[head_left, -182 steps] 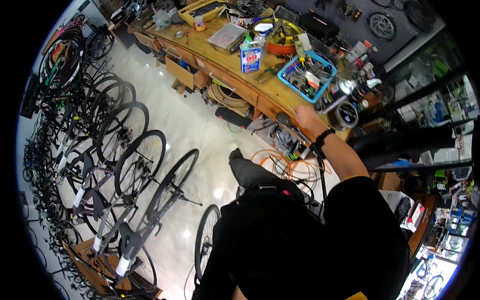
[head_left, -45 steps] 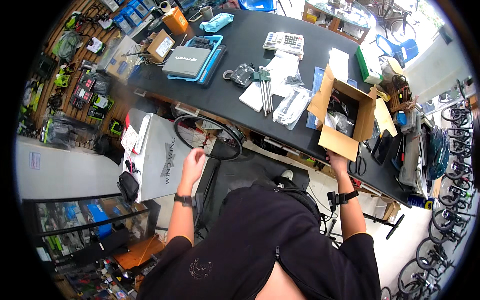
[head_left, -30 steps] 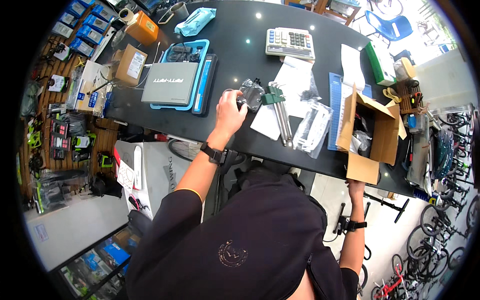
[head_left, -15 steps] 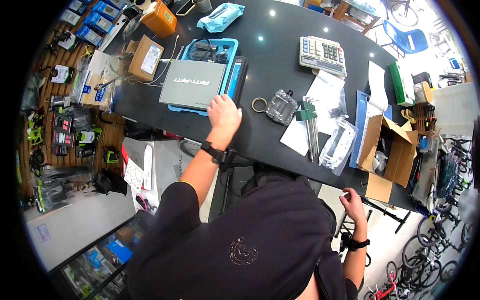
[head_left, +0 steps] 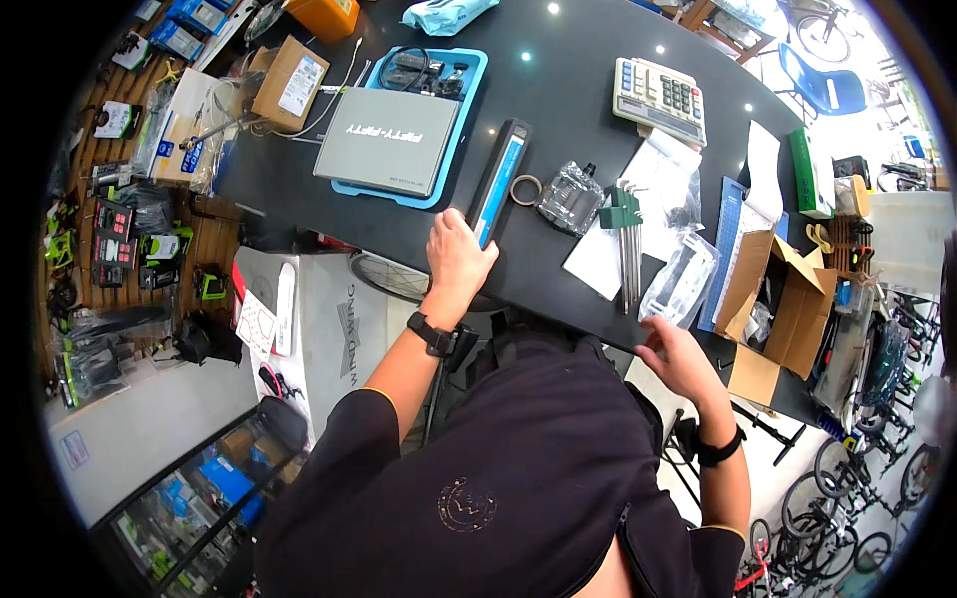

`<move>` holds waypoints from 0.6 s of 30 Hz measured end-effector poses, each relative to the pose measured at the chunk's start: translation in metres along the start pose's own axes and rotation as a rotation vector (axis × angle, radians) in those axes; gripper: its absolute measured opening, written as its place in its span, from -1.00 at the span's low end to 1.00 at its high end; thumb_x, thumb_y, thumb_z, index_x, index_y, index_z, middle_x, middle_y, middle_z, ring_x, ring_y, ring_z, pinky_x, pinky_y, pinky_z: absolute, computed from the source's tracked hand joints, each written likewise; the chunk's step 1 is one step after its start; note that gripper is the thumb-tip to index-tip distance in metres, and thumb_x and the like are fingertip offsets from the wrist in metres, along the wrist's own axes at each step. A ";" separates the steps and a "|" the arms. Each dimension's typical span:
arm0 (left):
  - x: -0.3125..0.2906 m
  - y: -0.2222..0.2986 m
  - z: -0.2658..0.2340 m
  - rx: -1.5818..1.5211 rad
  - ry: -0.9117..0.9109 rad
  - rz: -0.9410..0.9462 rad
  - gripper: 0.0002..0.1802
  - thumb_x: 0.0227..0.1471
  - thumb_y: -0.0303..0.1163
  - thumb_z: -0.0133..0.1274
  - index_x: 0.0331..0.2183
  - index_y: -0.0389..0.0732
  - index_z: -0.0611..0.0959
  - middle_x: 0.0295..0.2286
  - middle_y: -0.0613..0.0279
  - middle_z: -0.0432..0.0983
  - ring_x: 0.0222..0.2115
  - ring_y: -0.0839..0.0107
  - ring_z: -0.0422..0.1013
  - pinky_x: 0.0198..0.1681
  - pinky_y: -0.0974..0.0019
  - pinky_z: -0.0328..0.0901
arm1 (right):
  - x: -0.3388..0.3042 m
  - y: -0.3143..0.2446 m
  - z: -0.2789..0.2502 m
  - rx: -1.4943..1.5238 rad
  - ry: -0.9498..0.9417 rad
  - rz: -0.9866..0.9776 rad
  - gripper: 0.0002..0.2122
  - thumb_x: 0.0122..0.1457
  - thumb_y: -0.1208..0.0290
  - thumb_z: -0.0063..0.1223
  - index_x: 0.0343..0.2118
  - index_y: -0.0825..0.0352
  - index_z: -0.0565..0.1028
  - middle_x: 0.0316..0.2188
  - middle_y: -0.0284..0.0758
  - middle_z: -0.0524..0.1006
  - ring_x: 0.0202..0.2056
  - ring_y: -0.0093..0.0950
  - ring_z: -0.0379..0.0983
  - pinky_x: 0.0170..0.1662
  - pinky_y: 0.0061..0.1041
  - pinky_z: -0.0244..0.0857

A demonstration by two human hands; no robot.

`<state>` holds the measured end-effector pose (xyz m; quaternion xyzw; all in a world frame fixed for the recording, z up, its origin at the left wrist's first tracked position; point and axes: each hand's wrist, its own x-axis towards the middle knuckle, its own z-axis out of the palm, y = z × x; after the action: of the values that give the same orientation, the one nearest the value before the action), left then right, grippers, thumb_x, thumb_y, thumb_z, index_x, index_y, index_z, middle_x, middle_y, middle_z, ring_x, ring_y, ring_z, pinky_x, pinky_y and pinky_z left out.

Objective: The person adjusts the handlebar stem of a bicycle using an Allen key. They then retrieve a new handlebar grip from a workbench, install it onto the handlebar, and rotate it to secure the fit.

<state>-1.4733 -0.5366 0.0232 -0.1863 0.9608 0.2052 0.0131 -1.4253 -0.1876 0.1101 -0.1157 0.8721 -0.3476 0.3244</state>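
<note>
My left hand [head_left: 459, 257] is closed on the near end of a long, narrow black box [head_left: 501, 184] with a blue panel. The box lies lengthwise on the table, pointing away from me and apart from the blue tray. At the table's front edge, my right hand [head_left: 682, 361] is open with its thumb and fingers apart, close to a clear plastic bag [head_left: 680, 277] with white parts. Beside the box are a roll of tape [head_left: 525, 189] and a clear-wrapped pair of pedals [head_left: 571, 199]. A set of hex keys in a green holder [head_left: 623, 214] rests on white paper.
A flat grey box [head_left: 387, 140] sits on the blue tray [head_left: 469, 95], which also holds black cables. A calculator [head_left: 658, 98] is farther back. An open cardboard box [head_left: 802, 314] stands at the right beside a blue ruled mat [head_left: 726, 224]. A small carton [head_left: 289, 85] is at left.
My left hand has moved the black box rightward, away from the tray and towards the tape roll. My right hand has risen to the table's front edge.
</note>
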 end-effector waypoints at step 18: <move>-0.047 -0.028 0.004 -0.168 -0.028 0.399 -0.17 -0.06 -0.22 0.27 0.14 -0.38 0.28 0.16 -0.34 0.14 0.21 -0.22 0.08 0.24 -0.01 0.10 | 0.189 -0.114 0.081 -0.362 0.244 -0.497 -0.78 0.11 0.34 0.16 -0.23 0.34 0.52 -0.35 -0.18 0.44 -0.29 -0.14 0.47 -0.22 -0.23 0.37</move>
<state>-1.4198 -0.5425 0.0133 0.0101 0.9578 0.2856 -0.0298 -1.5200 -0.3947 0.0517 -0.3381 0.8973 -0.2667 0.0971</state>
